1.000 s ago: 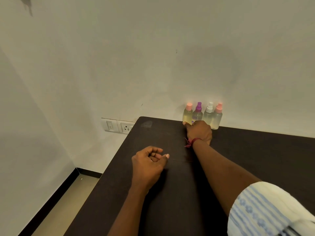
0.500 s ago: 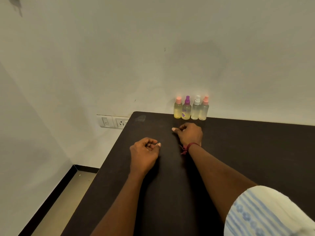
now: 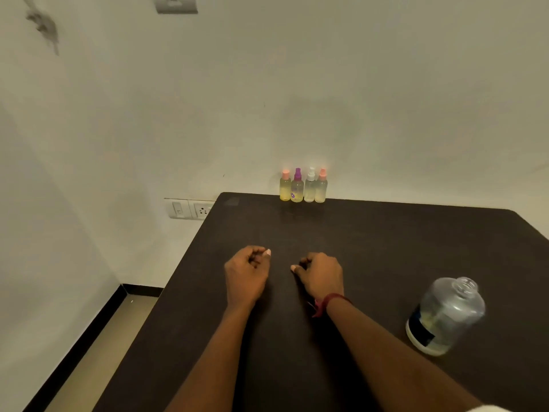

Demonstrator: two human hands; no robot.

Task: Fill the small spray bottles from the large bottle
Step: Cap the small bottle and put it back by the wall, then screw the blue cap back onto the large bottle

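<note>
Several small spray bottles (image 3: 303, 186) stand in a row against the wall at the back edge of the dark table (image 3: 386, 248); their caps are pink, purple, white and pink, and each holds pale yellowish liquid. The large clear bottle (image 3: 445, 315) stands uncapped at the right, with a little liquid at its bottom. My left hand (image 3: 246, 273) and my right hand (image 3: 320, 275) rest side by side on the table's middle, both curled into loose fists with nothing in them, well short of the small bottles.
A switch and socket plate (image 3: 190, 209) sits on the wall just left of the table's back corner. The table's left edge drops to a floor with dark skirting (image 3: 89, 331). Another wall plate (image 3: 176, 3) is high up.
My right hand has drawn back from the small bottles to the table's middle beside my left hand. The view has dropped and widened, and the large bottle now shows at right.
</note>
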